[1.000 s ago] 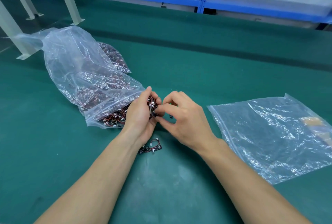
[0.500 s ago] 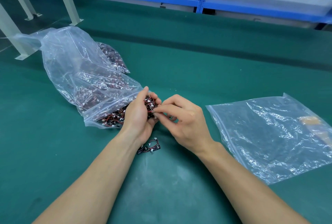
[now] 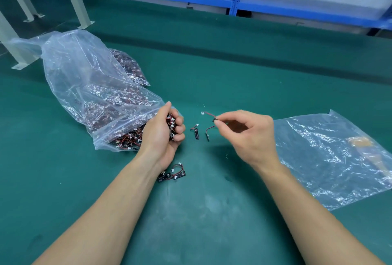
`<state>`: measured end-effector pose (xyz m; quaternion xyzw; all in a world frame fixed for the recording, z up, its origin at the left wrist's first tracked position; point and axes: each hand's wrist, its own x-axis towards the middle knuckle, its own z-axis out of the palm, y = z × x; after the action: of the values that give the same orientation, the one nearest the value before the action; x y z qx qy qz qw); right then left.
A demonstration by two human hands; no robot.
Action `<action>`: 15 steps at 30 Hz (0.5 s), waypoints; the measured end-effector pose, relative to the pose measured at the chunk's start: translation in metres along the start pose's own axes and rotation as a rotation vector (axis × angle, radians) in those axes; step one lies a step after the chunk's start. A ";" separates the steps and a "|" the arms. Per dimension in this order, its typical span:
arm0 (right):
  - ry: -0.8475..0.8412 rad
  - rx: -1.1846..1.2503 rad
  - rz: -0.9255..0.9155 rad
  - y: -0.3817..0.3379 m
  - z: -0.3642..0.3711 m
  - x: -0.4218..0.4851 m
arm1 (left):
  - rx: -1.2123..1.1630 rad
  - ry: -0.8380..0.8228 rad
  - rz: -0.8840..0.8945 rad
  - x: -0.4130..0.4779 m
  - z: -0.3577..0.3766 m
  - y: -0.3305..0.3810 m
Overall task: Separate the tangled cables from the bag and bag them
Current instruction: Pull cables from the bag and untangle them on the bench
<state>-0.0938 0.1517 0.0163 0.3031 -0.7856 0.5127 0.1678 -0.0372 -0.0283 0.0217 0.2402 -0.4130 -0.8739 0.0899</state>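
The right hand (image 3: 252, 137) has moved away from the left hand (image 3: 163, 135), pinching one freed thin red-black cable (image 3: 209, 114); the left hand grips the tangled cable bunch (image 3: 171, 123). The flat clear plastic bag (image 3: 331, 158) lies right of the right hand, ready.

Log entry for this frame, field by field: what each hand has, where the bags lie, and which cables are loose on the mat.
Left hand: grips a clump of cables at the mouth of the full bag
Right hand: pinches a single cable, raised off the mat
Full bag: on the left, crumpled, mouth toward the person
Flat bag: on the right, lying flat, no cables seen in it
Loose: small pile by the left wrist; two cables between the hands, one perhaps hanging from the right hand
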 end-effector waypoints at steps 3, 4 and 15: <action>-0.110 -0.285 -0.102 0.019 -0.017 -0.004 | -0.003 0.005 -0.010 -0.001 0.001 0.000; -0.143 -0.351 -0.138 0.024 -0.020 -0.005 | -0.002 0.007 -0.010 -0.001 0.000 0.000; -0.374 -0.603 -0.257 0.036 -0.024 -0.004 | 0.005 -0.002 -0.008 0.001 0.000 -0.001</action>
<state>-0.1149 0.1853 -0.0014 0.4244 -0.8739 0.1689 0.1662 -0.0376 -0.0283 0.0205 0.2412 -0.4145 -0.8734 0.0854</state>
